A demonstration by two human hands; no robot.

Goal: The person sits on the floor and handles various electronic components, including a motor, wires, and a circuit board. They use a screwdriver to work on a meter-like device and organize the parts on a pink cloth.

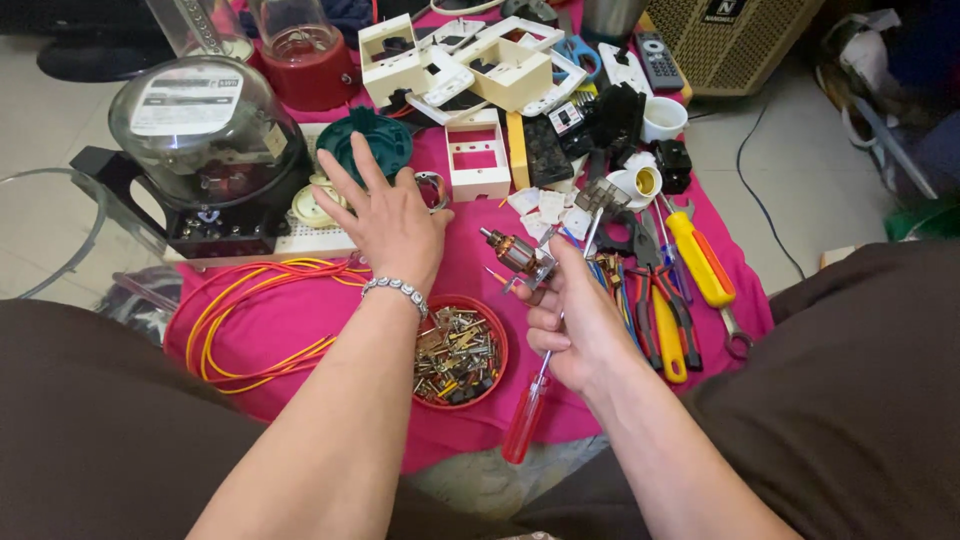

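My left hand (385, 215) reaches forward with fingers spread, palm down over a dark green round part (365, 140) and a pale round piece (312, 208) beside a metal ring (432, 188). A beaded bracelet circles that wrist. My right hand (572, 318) grips a small motor armature (515, 255) with copper windings, and a screwdriver with a red see-through handle (525, 420) runs through the same fist, shaft pointing up toward a metal piece (603, 193).
A pink cloth (300, 320) carries a red bowl of screws (460, 352), coiled red and yellow wires (250, 320), a glass-domed meter (205, 125), white plastic boxes (478, 160), pliers and a yellow-handled tool (700, 260), and a red blender jar (305, 60).
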